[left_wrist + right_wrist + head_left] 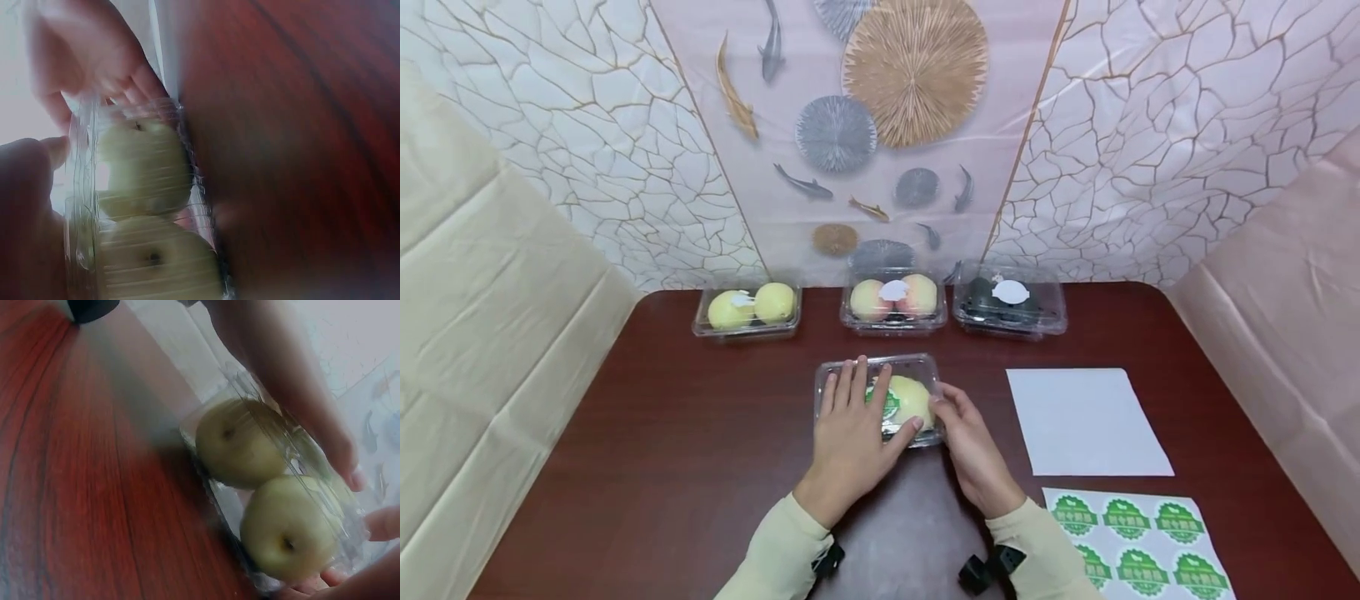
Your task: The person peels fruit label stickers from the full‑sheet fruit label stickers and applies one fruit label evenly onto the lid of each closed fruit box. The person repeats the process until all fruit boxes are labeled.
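Round fruits (294,528) are tinted pale yellow-green; the scalloped sticker (891,406) is printed green; the reddish-brown, wood-grained tabletop (81,487) is streaked darker.

Head view: high, facing forward-down over table (700,467). Wrist views: low, tilted, close, facing forward; both share fruit box's (917,365) near side.

Head view: bright, even, soft light, mostly sharp. Pale sheen on the surface (902,542) around mid near edge, glints on the clear fruit boxes (893,323) along the far edge. Fine print on the sticker sheet (1138,542), right edge, too soft to read. Left wrist: strongly backlit from frame left, white blown out, left hand (850,442) near-dark, surface grain smeared. Right wrist: dimmer, hazy, milky blur upper left, glare streaks across the held box (913,396).
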`<state>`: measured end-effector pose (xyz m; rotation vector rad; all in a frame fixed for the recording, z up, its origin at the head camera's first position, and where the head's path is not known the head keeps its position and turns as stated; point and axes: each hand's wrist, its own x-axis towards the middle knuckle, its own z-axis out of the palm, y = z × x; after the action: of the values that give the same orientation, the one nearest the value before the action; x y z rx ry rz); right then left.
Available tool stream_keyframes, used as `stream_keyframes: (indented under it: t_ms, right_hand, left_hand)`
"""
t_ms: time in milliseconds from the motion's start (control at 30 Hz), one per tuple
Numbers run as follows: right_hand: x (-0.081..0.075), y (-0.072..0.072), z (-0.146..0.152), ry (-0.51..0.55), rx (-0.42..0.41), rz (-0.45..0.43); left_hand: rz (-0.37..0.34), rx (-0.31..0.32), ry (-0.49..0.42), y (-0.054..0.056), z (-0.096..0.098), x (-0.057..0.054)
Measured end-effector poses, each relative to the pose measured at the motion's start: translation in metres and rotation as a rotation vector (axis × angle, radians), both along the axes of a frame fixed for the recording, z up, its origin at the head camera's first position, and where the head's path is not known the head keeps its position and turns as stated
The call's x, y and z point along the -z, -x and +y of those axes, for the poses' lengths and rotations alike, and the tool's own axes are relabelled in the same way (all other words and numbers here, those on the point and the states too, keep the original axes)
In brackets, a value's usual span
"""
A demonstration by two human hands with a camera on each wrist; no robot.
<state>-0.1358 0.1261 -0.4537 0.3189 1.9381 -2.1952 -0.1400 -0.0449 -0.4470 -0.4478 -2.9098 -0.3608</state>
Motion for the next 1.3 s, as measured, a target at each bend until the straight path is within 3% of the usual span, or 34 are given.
stream_keyframes:
  t_ms: [133, 267, 400, 567, 700, 867, 1067, 1133, 1300]
  right_hand:
    - [0.001, -0.004, -0.001, -0.072, 0.031, 0.006]
    - [0.003, -0.009, 0.001, -0.074, 0.012, 0.057]
    - [0.001, -0.011, 0.010, -0.075, -0.011, 0.091]
    - [-0.003, -0.006, 0.027, -0.074, 0.058, 0.102]
    - [-0.012, 0.007, 0.045, -0.081, 0.142, 0.118]
    - [-0.026, 0.030, 0.075, -0.168, 0.209, 0.110]
    - [-0.035, 0.068, 0.115, -0.289, 0.331, 0.008]
    - [-0.035, 0.079, 0.128, -0.311, 0.330, -0.048]
    - [-0.035, 0.097, 0.155, -0.274, 0.242, -0.124]
  left_hand:
    - [-0.008, 0.004, -0.030, -0.002, -0.011, 0.003]
    - [-0.030, -0.028, -0.059, -0.006, -0.029, 0.004]
    - [-0.063, -0.081, -0.088, -0.009, -0.053, 0.003]
    - [-0.084, -0.141, -0.101, -0.008, -0.089, 0.000]
    - [-0.087, -0.181, -0.102, -0.005, -0.116, -0.004]
    - [-0.094, -0.218, -0.116, -0.002, -0.144, -0.008]
    - [-0.104, -0.261, -0.120, -0.002, -0.167, -0.008]
    - [-0.111, -0.269, -0.115, -0.001, -0.173, -0.008]
    - [-0.111, -0.280, -0.106, 0.001, -0.183, -0.010]
